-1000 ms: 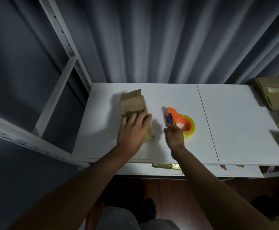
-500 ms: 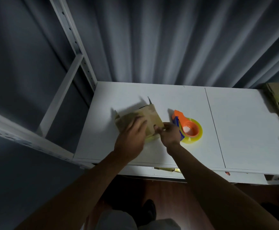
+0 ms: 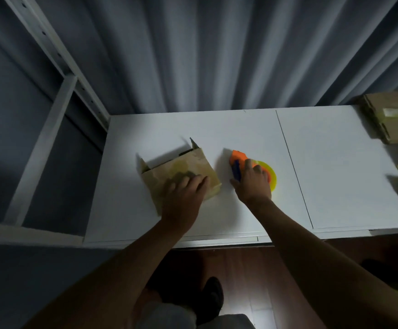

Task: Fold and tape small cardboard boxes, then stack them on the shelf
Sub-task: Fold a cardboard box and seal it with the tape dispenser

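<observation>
Your left hand (image 3: 184, 195) lay flat on top of the box (image 3: 181, 175), left of the frame's centre, fingers fairly straight and spread across the cardboard, pressing down rather than gripping. The box sat on the white shelf (image 3: 240, 129), partly formed, with its far end open and two small flaps standing up at the far corners. The top face showed darker blotches, though the blur made it hard to say what they were.

Your right hand (image 3: 252, 181) was just right of the box, apart from it, and rested over the tape dispenser (image 3: 239, 160) near the middle of the frame. Its fingers curved over the orange body and the thumb reached round the near left side, by the blue part. It looked like a grip on the dispenser, but motion blur left the hold a little uncertain. The yellow tape roll (image 3: 271, 173) showed past your knuckles on the right, lying on the shelf.

A thin seam (image 3: 293, 167) ran down the shelf right of centre, dividing it into two panels. At the right edge, upper part of the frame, sat a stack of flat cardboard (image 3: 392, 117). Grey curtain (image 3: 217, 55) hung behind the shelf, and a white metal upright (image 3: 58, 58) crossed the upper left. At the bottom, a dark shoe (image 3: 213, 298) stood on the wooden floor.
</observation>
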